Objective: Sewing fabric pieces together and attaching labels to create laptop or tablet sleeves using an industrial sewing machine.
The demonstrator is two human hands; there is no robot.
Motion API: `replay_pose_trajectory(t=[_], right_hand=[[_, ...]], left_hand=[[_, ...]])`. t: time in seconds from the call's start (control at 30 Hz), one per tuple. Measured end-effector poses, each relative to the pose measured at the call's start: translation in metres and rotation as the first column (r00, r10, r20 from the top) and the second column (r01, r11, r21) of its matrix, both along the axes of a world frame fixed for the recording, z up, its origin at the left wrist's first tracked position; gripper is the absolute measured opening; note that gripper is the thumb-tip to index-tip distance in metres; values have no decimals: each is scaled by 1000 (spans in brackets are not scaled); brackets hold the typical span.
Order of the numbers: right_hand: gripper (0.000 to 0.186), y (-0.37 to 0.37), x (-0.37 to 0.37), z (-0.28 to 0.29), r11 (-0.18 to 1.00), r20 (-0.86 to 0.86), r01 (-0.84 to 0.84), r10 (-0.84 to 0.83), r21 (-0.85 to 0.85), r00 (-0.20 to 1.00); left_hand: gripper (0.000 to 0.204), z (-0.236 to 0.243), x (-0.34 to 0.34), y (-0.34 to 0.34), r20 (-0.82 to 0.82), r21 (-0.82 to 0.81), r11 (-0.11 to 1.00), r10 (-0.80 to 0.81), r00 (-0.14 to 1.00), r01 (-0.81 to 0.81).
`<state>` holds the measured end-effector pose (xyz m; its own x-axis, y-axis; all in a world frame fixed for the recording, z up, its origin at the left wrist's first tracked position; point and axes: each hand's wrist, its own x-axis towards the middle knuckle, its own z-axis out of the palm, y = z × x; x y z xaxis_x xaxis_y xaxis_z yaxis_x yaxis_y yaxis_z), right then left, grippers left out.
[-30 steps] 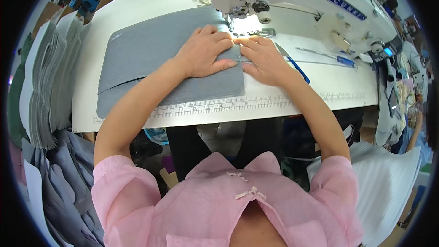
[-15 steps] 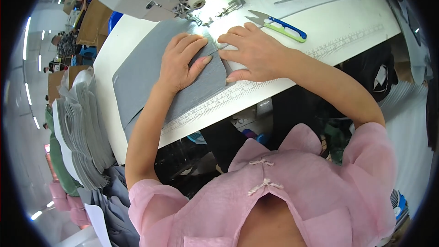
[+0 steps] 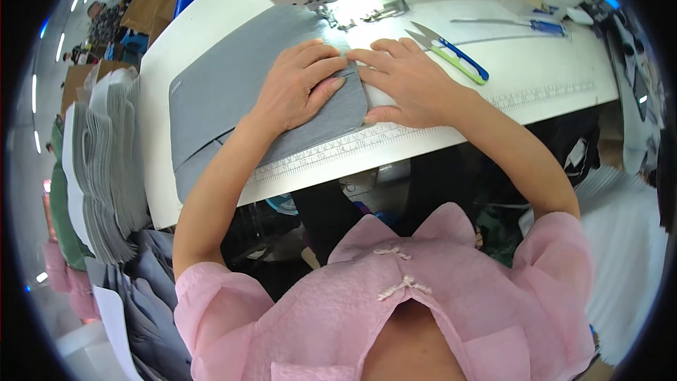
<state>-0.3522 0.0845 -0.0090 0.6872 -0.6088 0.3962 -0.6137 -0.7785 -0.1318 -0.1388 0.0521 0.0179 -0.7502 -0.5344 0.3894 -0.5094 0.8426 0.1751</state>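
A grey fabric panel lies flat on the white sewing table, its far right corner close to the sewing machine's presser foot. My left hand rests palm down on the panel near its right side, fingers laid out and thumb apart. Beside it, my right hand is spread on the table, its fingertips touching the panel's right edge. Near my left forearm, a dark slit or fold line crosses the panel. What lies beneath both palms is hidden.
Thread snips with a blue and green handle lie right of the machine, near a blue-handled screwdriver. A printed ruler scale runs along the table's near edge. Stacked grey pieces stand at the left.
The view has shifted, so the machine and table appear farther right. Both hands remain on the panel and at its edge. More of the panel's left part and its slit now show.
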Motion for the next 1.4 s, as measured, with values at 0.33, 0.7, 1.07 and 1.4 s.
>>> replay_pose_trajectory(t=[0.33, 0.7, 1.07, 1.4], right_hand=[[52, -31, 6, 10, 998, -119, -56, 56, 4, 991], [33, -28, 8, 0, 998, 27, 65, -65, -13, 998], [35, -27, 9, 2, 994, -70, 107, -107, 0, 992], [29, -35, 14, -1, 982, -53, 184, -186, -37, 981]], left_hand=[[17, -7, 8, -31, 9, -7, 1000, -14, 1000, 14], [16, -11, 5, -36, 19, -124, 992, 25, 999, -23], [13, -14, 5, -30, -77, -60, 998, 30, 997, -35], [11, -16, 6, -41, -91, -53, 998, 17, 996, -21]])
